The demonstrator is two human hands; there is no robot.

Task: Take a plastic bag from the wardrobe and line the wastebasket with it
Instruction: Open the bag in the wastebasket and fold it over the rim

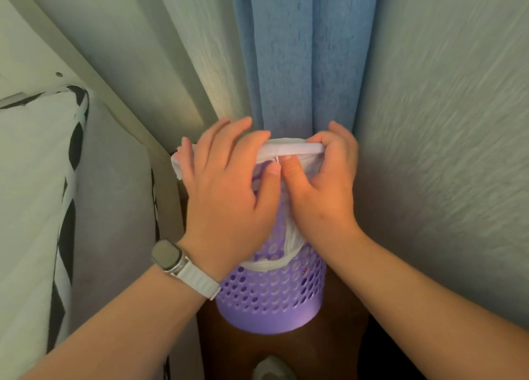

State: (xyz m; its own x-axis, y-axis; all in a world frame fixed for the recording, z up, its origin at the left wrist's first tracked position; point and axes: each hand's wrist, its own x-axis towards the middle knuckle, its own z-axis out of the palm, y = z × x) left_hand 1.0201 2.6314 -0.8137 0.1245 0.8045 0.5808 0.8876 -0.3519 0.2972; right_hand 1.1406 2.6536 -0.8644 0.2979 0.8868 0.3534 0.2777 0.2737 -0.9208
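A purple perforated wastebasket (269,299) stands on the dark floor in a narrow gap. A thin white plastic bag (289,148) is draped over its top, and part of it hangs down the near side (289,245). My left hand (229,190), with a watch on a white strap at the wrist, lies over the basket's left rim with fingers on the bag. My right hand (323,179) grips the bag's folded edge at the right rim. The two thumbs meet at the middle. The basket's opening is mostly hidden by my hands.
A blue curtain (300,65) hangs right behind the basket, with pale curtain fabric (443,122) on both sides. A bed frame (94,87) with a black-and-white patterned pillow (37,179) is close on the left. A pale object (272,368) lies on the floor at the bottom edge.
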